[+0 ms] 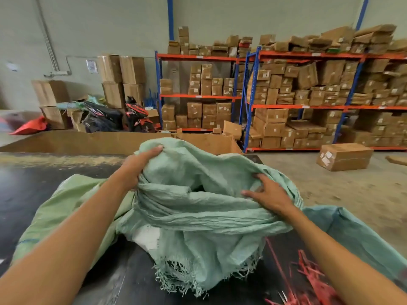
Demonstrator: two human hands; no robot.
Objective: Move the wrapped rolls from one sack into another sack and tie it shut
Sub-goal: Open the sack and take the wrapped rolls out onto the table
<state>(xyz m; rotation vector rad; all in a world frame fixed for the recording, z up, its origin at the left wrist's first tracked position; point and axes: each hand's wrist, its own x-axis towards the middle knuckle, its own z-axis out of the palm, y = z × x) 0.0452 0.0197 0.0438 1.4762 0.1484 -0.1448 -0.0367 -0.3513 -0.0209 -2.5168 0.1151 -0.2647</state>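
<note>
In the head view, I see the crumpled green sack (198, 208) in the middle of the frame, sitting on the dark table (28, 190). My left hand (136, 168) is at the sack's upper left edge. Its fingers curl over a bunched fold of cloth and hold it tight. I think this grip pulls that side up and back so the mouth stays wide. My right hand (268, 194) is on the right side of the sack, just at the rim. Its fingers are spread and press on the cloth, with the tips going a little into the dark hole. I think this hand pushes the rim down so I can reach in.

I cannot see any wrapped rolls. They may be deep inside, but the dark hole hides them. A white patch (147, 236) shows under the sack at the lower left, and I cannot tell what it is.

A paler green sack (66, 205) lies flat under my left arm. A blue-green sack (352, 230) stands open at the lower right, close to my right arm. That looks handy for dropping rolls in.

Red ties (308, 274) lie on the table at the bottom right, near enough to grab for tying later.

At the top of the frame, shelves (308, 89) hold many brown boxes.
</note>
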